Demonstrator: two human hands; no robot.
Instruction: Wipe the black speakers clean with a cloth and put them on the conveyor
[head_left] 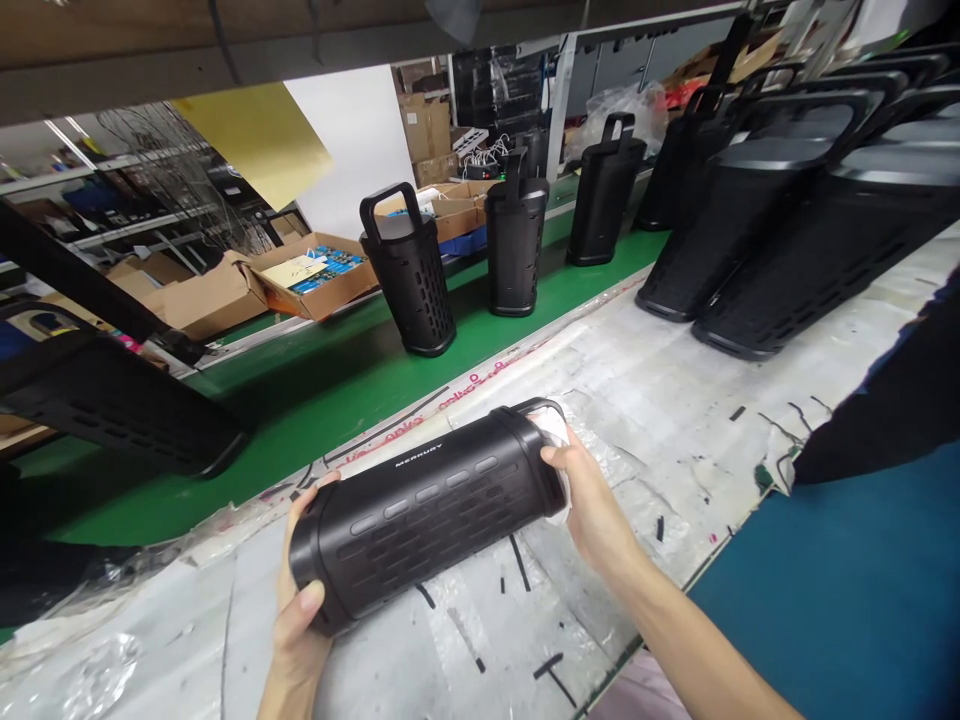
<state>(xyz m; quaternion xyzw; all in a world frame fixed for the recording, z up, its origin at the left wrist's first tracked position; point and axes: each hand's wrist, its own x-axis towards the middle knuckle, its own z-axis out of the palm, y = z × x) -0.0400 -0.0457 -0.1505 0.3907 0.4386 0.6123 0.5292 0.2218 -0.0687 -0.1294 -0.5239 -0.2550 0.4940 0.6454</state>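
A black cylindrical portable speaker (427,520) with a perforated grille and a carry handle lies tilted across my view, held above the bench. My left hand (300,620) cradles its lower end from beneath. My right hand (589,495) grips the far end, pressing a white cloth (553,432) against the end cap. The cloth wraps around that end, and part of it is hidden behind my fingers. The speaker's underside is hidden.
Plastic sheeting (637,420) with black scraps covers the bench. Beyond it runs a green conveyor belt (330,400) carrying upright black speakers (516,245). Larger black units (780,230) stand at right. A cardboard box (307,275) sits behind the belt, and a teal surface (840,600) lies at lower right.
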